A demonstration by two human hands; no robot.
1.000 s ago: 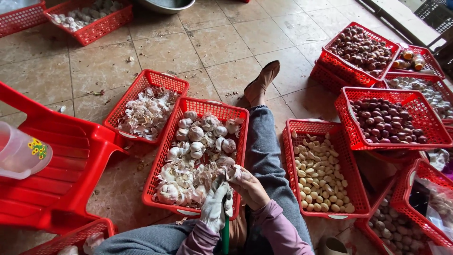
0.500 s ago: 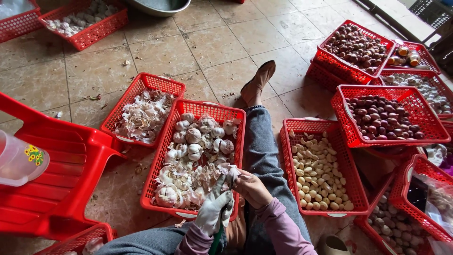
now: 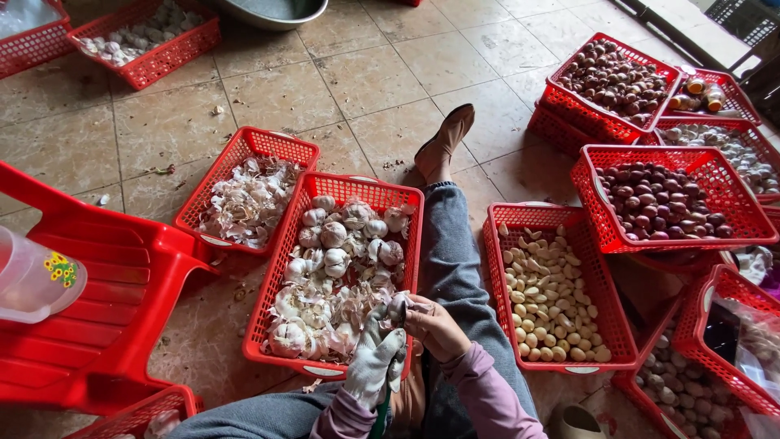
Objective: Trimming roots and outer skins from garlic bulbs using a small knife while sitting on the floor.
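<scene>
My left hand (image 3: 374,363) wears a white work glove and grips a green-handled tool (image 3: 380,419), mostly hidden below it. My bare right hand (image 3: 435,327) pinches a garlic piece (image 3: 400,307) against the gloved fingers. Both hands hover over the near edge of a red basket (image 3: 357,184) filled with garlic bulbs (image 3: 333,236) and loose skins. My leg in jeans (image 3: 451,252) stretches forward between the baskets.
A red basket of papery skins (image 3: 244,203) lies to the left, and one of peeled cloves (image 3: 548,293) to the right. Several red baskets of shallots (image 3: 658,203) crowd the right side. A red plastic chair (image 3: 106,317) with a clear container (image 3: 32,276) stands on the left.
Both hands stay at the basket's near edge, working the same garlic piece. The gloved hand has sunk slightly, and less of the green handle shows.
</scene>
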